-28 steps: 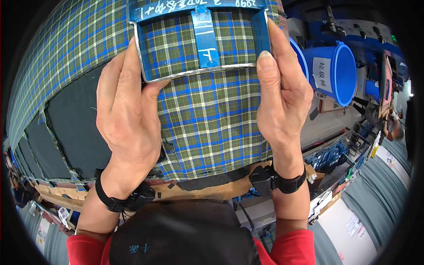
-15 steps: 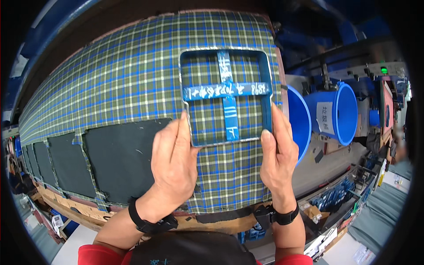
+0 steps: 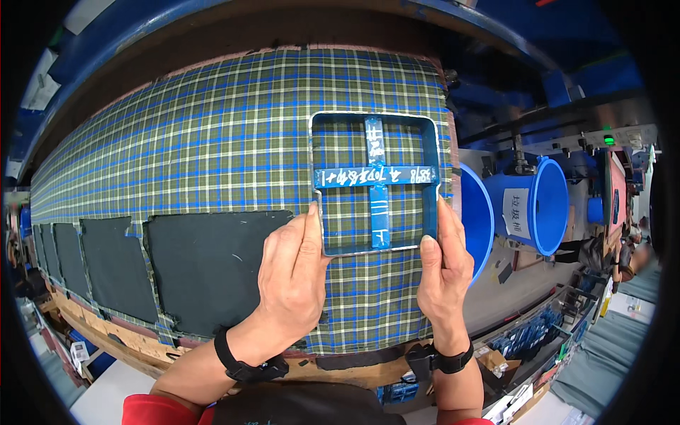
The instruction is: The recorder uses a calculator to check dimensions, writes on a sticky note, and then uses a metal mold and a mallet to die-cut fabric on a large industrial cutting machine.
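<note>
A blue metal cutting die, a rounded-square frame with a crossbar bearing white handwriting, lies on or just over green, blue and white plaid cloth; I cannot tell whether it touches. My left hand is closed on its left wall near the lower corner, fingers along the outside. At the lower right corner, my right hand grips the opposite wall, thumb against the near corner. Cloth shows through the frame's openings. Left of the die, a row of cut-out areas bares a dark surface.
A blue machine beam arches across the far side. Two blue bins stand to the right, beyond the cloth's edge. A wooden table edge runs along my side. Another person is at the far right.
Both hands have shifted the die slightly right, closer to the cloth's right edge, and it sits a little straighter. The whole view has also moved. My grip looks the same.
</note>
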The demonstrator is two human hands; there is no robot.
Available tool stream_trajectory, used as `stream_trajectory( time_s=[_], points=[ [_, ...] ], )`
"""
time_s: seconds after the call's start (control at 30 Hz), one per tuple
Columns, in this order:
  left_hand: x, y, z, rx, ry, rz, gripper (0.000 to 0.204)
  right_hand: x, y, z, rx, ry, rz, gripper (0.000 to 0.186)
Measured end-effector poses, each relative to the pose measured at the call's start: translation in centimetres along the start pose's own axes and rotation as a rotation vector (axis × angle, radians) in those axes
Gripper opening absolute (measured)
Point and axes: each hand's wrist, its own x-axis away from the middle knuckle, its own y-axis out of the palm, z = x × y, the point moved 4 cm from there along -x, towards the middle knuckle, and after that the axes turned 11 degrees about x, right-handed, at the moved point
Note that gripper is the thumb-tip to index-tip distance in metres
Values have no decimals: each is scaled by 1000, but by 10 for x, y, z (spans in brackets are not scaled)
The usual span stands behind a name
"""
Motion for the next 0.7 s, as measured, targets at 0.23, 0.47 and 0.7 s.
stream_trajectory(
  time_s=[0.23, 0.47, 0.7],
  points=[
    [0, -3, 2, -11, -30, -16, 75, 1, 1, 1, 42, -7, -12, 48],
    [1, -3, 0, 20, -35, 18, 69, 0, 2, -1, 2, 16, 5, 46],
    [-4, -6, 8, 86, -21, -15, 64, 3, -1, 5, -55, 39, 14, 44]
  ],
)
